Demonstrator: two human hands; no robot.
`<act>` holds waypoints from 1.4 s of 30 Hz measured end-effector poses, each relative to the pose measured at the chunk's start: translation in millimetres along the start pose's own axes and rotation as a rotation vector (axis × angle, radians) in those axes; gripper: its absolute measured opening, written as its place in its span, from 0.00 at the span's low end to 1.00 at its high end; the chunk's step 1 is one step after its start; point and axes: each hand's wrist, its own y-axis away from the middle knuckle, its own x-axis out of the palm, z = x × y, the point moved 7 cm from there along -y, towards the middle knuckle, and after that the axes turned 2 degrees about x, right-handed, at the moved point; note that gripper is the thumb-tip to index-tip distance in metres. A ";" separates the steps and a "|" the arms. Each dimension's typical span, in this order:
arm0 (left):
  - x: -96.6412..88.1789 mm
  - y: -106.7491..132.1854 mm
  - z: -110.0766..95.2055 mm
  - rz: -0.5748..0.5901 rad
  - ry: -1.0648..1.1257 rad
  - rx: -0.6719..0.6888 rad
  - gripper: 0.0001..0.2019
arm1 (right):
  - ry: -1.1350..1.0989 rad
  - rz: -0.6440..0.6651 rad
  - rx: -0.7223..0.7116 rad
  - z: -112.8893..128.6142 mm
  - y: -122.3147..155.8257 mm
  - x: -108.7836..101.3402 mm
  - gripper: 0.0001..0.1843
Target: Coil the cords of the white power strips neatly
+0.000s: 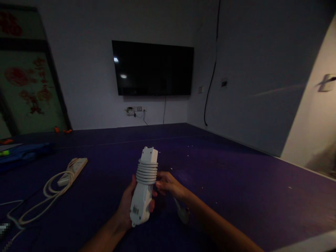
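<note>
My left hand (pixel 126 202) is wrapped round the lower part of a white power strip (pixel 142 203), held tilted with its back face towards me. Several turns of white cord (pixel 147 172) are wound side by side round its upper half. At the right edge of these coils, my right hand (pixel 168 184) is closed with the fingers pinching the cord. Below that hand the cord's end hangs down to a white plug (pixel 183 213), partly in shadow and blurred.
A second power strip (pixel 76 170) lies at the left on the purple floor (pixel 236 178), its loose cord (pixel 44 210) looping towards me. Blue cloth (pixel 26 152) lies farther left. A television (pixel 154 70) hangs on the far wall, above sockets with wires (pixel 136 110). Small white scraps dot the floor.
</note>
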 end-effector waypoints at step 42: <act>-19.0 3.7 -17.9 -0.448 -0.353 0.462 0.39 | 0.144 -0.274 0.092 -13.5 0.5 -27.1 0.46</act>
